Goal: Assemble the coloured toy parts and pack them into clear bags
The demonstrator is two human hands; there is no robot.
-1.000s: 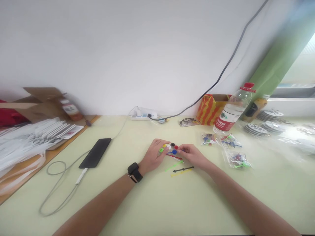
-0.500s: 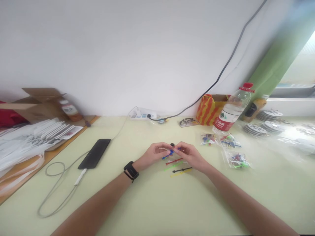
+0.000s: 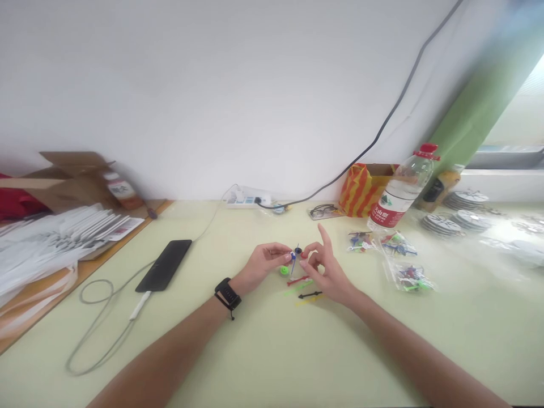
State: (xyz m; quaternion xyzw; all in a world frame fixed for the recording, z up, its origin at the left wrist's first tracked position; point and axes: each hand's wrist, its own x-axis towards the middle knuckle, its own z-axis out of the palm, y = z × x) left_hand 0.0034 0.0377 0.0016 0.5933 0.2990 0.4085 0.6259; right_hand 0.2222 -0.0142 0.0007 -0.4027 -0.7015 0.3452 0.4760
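My left hand [image 3: 270, 260] pinches a blue arrow-shaped pointer [image 3: 293, 264] between thumb and fingertips, its shaft hanging downward. Close to it, my right hand [image 3: 326, 269] holds a small red round piece [image 3: 303, 255] at its curled fingertips, with the index finger raised. Just beyond the fingertips is a small black round piece [image 3: 298, 250]. A green round piece [image 3: 284, 270] lies under my left fingers. Below the hands are a red arrow pointer [image 3: 298, 281], a green pointer [image 3: 294, 288], a black pointer [image 3: 309, 295] and a yellow pointer [image 3: 306, 301], partly covered by my right hand.
Small bags of coloured pointers [image 3: 412, 276] lie to the right, near a large water bottle [image 3: 391, 201] and stacks of white discs [image 3: 442, 224]. A phone [image 3: 164, 266] on a cable lies left. Beyond stand a power strip [image 3: 246, 199] and a striped bag [image 3: 357, 190].
The blue pointer has swung from slanting to nearly upright in my left fingers. My right hand has drawn slightly away, its index finger lifted, and a red piece now shows at its fingertips.
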